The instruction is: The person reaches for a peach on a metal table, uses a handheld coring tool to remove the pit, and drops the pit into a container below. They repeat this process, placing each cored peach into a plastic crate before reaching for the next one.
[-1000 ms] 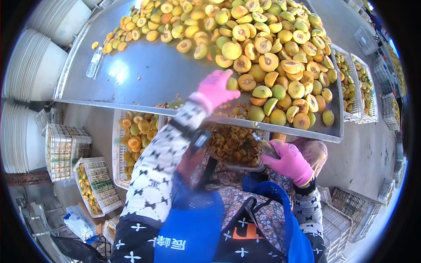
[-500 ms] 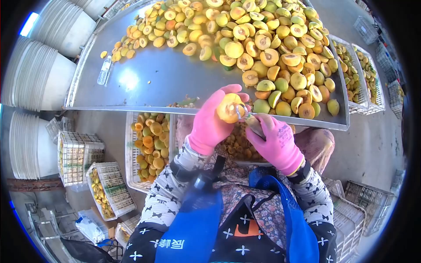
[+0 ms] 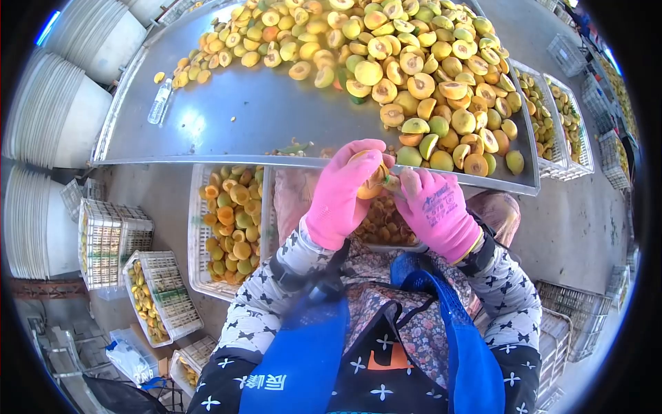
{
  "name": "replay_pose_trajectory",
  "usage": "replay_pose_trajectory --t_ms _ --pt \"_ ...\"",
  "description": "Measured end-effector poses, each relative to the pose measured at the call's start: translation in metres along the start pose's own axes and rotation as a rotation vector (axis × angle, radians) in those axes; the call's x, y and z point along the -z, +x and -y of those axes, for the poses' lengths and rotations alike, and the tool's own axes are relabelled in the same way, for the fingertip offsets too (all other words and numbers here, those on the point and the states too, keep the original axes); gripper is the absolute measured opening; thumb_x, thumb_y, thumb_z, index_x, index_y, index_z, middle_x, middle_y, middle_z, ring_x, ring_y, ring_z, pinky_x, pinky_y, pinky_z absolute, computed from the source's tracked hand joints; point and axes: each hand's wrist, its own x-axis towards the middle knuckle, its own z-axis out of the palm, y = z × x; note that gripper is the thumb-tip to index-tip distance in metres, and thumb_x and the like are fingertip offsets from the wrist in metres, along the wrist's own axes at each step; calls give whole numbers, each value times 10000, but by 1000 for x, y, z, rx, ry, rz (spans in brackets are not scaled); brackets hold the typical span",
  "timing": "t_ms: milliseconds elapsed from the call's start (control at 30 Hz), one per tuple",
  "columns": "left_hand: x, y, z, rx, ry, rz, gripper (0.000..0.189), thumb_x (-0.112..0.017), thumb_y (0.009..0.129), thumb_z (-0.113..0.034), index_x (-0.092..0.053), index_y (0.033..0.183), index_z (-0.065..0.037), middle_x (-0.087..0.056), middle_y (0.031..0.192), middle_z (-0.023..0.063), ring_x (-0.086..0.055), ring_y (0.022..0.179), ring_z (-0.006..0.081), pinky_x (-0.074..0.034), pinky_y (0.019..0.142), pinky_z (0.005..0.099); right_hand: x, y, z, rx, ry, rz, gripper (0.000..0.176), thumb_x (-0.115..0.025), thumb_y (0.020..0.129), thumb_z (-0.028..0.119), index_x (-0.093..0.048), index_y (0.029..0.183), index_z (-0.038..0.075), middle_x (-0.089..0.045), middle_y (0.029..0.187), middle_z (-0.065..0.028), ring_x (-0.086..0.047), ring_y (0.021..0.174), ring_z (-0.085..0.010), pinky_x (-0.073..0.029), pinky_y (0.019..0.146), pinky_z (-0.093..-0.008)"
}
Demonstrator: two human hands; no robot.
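The left hand (image 3: pixel 339 200) is cupping a fruit (image 3: pixel 370 188) and the right hand (image 3: pixel 438 212) is gripping a tool (image 3: pixel 392 183) against it, a steady hold likely helping

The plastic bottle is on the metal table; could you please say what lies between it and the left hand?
In the head view, mostly bare metal table lies there, with small scraps near the left hand.

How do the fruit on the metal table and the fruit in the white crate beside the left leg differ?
The table fruit spreads in a broad heap across the metal table; the crate fruit sits within the white crate. Many table fruit show flat, brown-centred cut faces; several crate fruit look hollowed. Both include yellow and orange cut pieces.
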Motion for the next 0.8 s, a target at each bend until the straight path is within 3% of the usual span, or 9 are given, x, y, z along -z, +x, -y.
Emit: replay_pose_trajectory --t_ms 100,200,333,367,467,533,600,633,800 --pt "3 1 6 -17 21 -44 307 -592 962 -165 -567 1232 -22 -657 1056 125 -649 958 222 -534 831 338 -10 -4 0 32 -38 24 298 -693 819 177 -519 1038 73 -629 940 -107 -659 794 -283 -483 667 -418" --pt "-2 2 3 -31 67 -143 289 -617 947 -153 -583 1198 -15 -667 994 122 -657 885 210 -542 782 320 -27 -4 10 0 274 -25 271 -648 837 206 -495 1009 64 -600 821 -122 -636 673 -320 -498 612 -443" --pt "-3 0 5 -89 118 -270 298 -640 946 -178 -577 1179 -4 -655 967 110 -637 840 185 -536 733 302 -35 -6 37 -157 705 -11 311 -659 848 209 -482 1013 13 -600 788 -203 -625 705 -410 -493 606 -494" --pt "-6 3 5 -119 122 -274 306 -649 946 -188 -572 1176 -1 -649 967 103 -628 833 176 -532 719 295 -44 -7 39 -107 716 -126 312 -656 854 199 -483 1041 20 -617 801 -219 -626 727 -437 -490 617 -508" --pt "-1 15 6 -97 160 -286 338 -598 985 -268 -568 1204 -12 -649 923 82 -622 792 153 -521 713 275 -44 2 27 -90 681 -120 296 -682 850 143 -488 1034 15 -611 722 -208 -641 696 -412 -488 569 -493" --pt "12 15 -5 -48 355 -138 445 -475 1034 -391 -550 1276 -25 -645 925 56 -609 714 140 -510 651 244 -37 9 11 -59 536 -130 293 -673 857 169 -505 1058 37 -628 761 -199 -647 700 -404 -501 600 -490" --pt "8 8 -22 204 495 -162 494 -426 1042 -437 -540 1312 -38 -652 959 52 -612 699 142 -506 622 231 -29 14 -5 22 324 -137 264 -673 860 181 -536 1040 45 -632 764 -179 -647 712 -402 -506 617 -478" --pt "15 9 -20 186 407 -105 502 -435 1034 -433 -514 1359 -58 -658 1044 61 -648 705 161 -518 584 229 -23 14 -7 20 357 -154 255 -679 856 172 -547 1031 43 -633 767 -176 -644 715 -402 -506 622 -472" --pt "15 8 -11 7 -130 99 478 -502 1000 -297 -462 1414 -60 -612 1200 136 -630 1061 277 -528 898 390 -18 9 -1 -99 641 -343 237 -681 840 141 -574 1033 53 -648 855 -154 -648 751 -371 -518 637 -458"
